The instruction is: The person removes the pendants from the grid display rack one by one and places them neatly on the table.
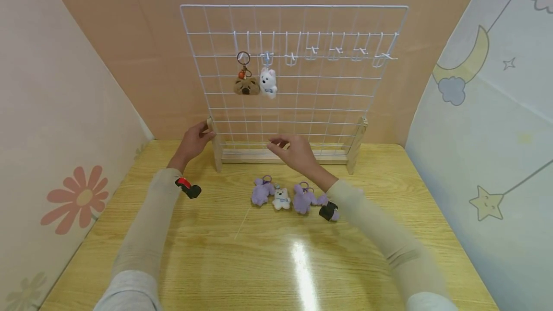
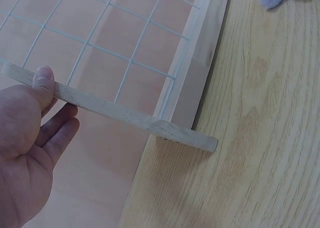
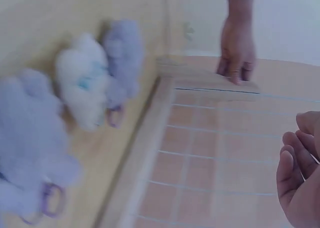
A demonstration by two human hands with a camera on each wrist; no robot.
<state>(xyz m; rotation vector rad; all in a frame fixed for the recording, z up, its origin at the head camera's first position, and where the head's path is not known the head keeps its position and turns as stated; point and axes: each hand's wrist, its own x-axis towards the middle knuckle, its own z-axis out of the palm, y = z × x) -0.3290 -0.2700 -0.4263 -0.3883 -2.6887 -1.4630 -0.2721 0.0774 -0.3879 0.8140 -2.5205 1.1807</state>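
Note:
My left hand (image 1: 193,144) grips the left wooden upright (image 2: 115,110) of a white wire grid rack (image 1: 294,5), thumb on one side and fingers on the other. In front of the grid's lower part, my right hand (image 1: 295,151) is in the air with nothing in it, its fingers loosely bent. Two keychains hang on the grid's left hooks: a brown bear-face plush (image 1: 246,86) and a white dog plush (image 1: 268,83). Below the right hand, another white dog plush keychain (image 1: 282,199) lies on the table between purple plush keychains (image 1: 302,199), partly hidden by the right sleeve.
Several white hooks (image 1: 335,52) without keychains line the grid to the right of the hanging plushes. The rack's wooden base (image 1: 242,157) stands at the back of the wood-grain table (image 1: 224,253). Decorated walls (image 1: 484,157) flank the table.

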